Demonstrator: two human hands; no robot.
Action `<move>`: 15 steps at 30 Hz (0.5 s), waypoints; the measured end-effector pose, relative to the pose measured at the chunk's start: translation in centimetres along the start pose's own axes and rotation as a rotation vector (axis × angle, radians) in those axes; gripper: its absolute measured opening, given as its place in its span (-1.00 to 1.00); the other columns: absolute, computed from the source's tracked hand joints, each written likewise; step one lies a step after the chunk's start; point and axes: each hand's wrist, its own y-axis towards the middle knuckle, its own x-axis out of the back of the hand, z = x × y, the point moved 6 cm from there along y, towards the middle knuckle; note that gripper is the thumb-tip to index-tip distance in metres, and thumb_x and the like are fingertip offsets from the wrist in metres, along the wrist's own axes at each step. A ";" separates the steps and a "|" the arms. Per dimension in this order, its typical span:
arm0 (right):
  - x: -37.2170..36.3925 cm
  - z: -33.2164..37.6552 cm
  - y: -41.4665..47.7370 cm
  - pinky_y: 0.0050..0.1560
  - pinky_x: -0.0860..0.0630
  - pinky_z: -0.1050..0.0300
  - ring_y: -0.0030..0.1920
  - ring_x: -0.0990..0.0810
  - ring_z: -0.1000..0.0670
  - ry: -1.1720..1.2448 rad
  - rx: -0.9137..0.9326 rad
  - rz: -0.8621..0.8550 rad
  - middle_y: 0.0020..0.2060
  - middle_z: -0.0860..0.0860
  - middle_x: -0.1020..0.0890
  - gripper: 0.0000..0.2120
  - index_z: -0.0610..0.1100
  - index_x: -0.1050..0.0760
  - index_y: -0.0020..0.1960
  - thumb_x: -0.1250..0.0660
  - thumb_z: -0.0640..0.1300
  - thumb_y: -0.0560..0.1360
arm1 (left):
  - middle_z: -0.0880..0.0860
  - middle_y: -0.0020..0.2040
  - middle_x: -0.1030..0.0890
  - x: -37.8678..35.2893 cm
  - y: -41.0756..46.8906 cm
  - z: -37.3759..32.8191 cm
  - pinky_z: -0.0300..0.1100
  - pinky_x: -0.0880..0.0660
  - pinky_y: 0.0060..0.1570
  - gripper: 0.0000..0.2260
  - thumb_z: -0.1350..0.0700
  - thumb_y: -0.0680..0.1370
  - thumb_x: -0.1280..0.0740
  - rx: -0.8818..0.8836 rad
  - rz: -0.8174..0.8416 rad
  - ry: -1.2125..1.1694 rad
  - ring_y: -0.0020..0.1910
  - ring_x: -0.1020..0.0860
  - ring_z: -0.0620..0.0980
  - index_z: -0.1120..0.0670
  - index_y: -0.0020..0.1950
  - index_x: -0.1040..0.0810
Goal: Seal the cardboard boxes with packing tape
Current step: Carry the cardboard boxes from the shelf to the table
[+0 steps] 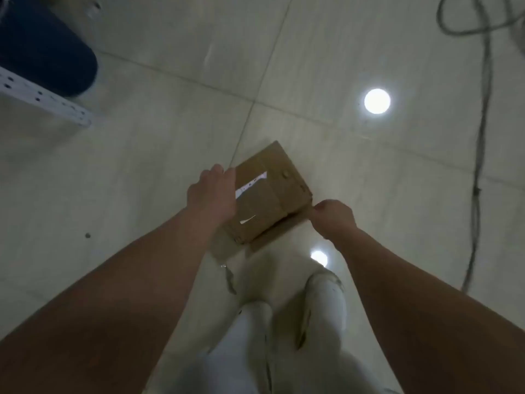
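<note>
- My left hand (211, 191) grips the left edge of the cardboard box (270, 194), with the fingers curled over the top rim and the thumb side toward me.
- My right hand (333, 218) is curled tight at the box's near right corner and pinches something small there. It could be a tape end or the edge of a flap; the blur hides which.
- The box sits between my two hands, straight ahead of me and beyond my white shoes (324, 302). I take it to be held up over the tiled floor (142, 166) rather than resting on it, but the view from above does not settle this.
- Done so far, as I judge it: the top flaps lie shut, and a glossy strip of tape (251, 185) crosses them, catching the light in two bright glints. So the top seam looks at least partly sealed.
- Left to do: one flap (279, 233) sticks out loose along the near lower side of the box — that side seems still open. I would expect it to need folding in and taping, and the strip ends to need pressing down.
- No tape roll or dispenser shows, and no second box either, so I cannot say how many boxes remain.
- Around me are a dark cable (480, 166) trailing over the floor on the right and a white perforated shelf rail (42, 95) at the far left, with a dark blue drum (48, 52) beside the rail — all well apart from the box.
</note>
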 end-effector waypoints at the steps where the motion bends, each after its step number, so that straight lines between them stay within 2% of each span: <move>1: -1.6 -0.6 1.4 -0.15 -0.53 0.10 -0.21 -0.54 -0.09 0.083 -0.048 0.041 -0.24 -0.09 -0.53 -0.83 -0.23 -0.53 -0.05 -0.21 -0.17 0.51 | 0.12 0.22 -0.36 -1.0 0.9 0.1 -0.07 -0.34 -0.14 -0.57 0.11 0.51 -0.34 0.006 0.013 0.033 0.18 -0.37 0.11 0.08 0.33 -0.30; 3: -4.0 -1.4 3.9 0.07 -0.57 -0.03 -0.05 -0.57 -0.16 0.258 -0.162 0.103 -0.18 -0.12 -0.52 -0.88 -0.24 -0.46 0.00 -0.18 -0.22 0.54 | 0.14 0.22 -0.37 -2.8 2.7 0.5 -0.06 -0.34 -0.14 -0.56 0.13 0.50 -0.34 0.021 0.004 0.084 0.17 -0.38 0.12 0.10 0.33 -0.28; 6: -7.3 -1.4 6.5 0.06 -0.56 -0.01 0.06 -0.54 -0.14 0.613 -0.298 0.216 0.04 -0.15 -0.52 -0.86 -0.21 -0.43 0.10 -0.21 -0.23 0.55 | 0.17 0.39 -0.26 -5.1 5.1 1.1 0.03 -0.39 0.07 -0.37 0.15 0.50 -0.35 0.048 0.059 0.103 0.31 -0.31 0.16 0.10 0.48 -0.11; 8: -8.9 -1.0 8.2 0.06 -0.53 0.01 -0.06 -0.51 -0.08 0.763 -0.333 0.284 -0.04 -0.11 -0.49 -0.95 -0.17 -0.41 -0.01 -0.21 -0.27 0.54 | 0.18 0.44 -0.21 -6.0 6.4 1.4 0.05 -0.37 0.15 -0.27 0.13 0.50 -0.36 0.073 0.077 0.085 0.35 -0.28 0.17 0.10 0.53 0.02; 11: -10.9 -0.6 9.7 0.22 -0.45 -0.01 -0.27 -0.42 0.01 0.877 -0.380 0.359 -0.21 -0.07 -0.41 -0.82 -0.16 -0.31 -0.20 -0.12 -0.35 0.54 | 0.19 0.35 -0.30 -6.7 7.7 1.6 0.06 -0.41 0.10 -0.24 0.14 0.51 -0.36 0.112 0.079 0.028 0.27 -0.35 0.18 0.11 0.53 0.08; 13: -11.5 -0.5 10.0 0.27 -0.42 -0.01 -0.28 -0.41 0.00 0.934 -0.364 0.401 -0.28 -0.06 -0.37 -0.76 -0.17 -0.31 -0.27 -0.11 -0.41 0.51 | 0.20 0.30 -0.32 -6.5 8.1 1.8 0.08 -0.42 0.08 -0.28 0.16 0.50 -0.35 0.144 0.057 -0.006 0.23 -0.37 0.19 0.12 0.52 0.03; 14: -11.6 -0.6 10.1 0.17 -0.47 0.01 -0.27 -0.39 -0.01 0.960 -0.352 0.416 -0.31 -0.06 -0.35 -0.74 -0.16 -0.30 -0.31 -0.12 -0.43 0.48 | 0.20 0.29 -0.33 -6.3 8.2 1.9 0.07 -0.42 0.06 -0.31 0.16 0.51 -0.35 0.158 0.045 -0.021 0.22 -0.38 0.19 0.13 0.50 -0.01; 15: -11.3 -0.6 9.8 -0.01 -0.47 0.05 -0.31 -0.35 -0.01 0.997 -0.344 0.422 -0.37 -0.05 -0.32 -0.73 -0.14 -0.27 -0.33 -0.12 -0.42 0.45 | 0.20 0.27 -0.34 -6.0 8.3 2.1 0.05 -0.41 0.03 -0.36 0.15 0.51 -0.35 0.167 0.035 -0.045 0.20 -0.39 0.19 0.13 0.47 -0.06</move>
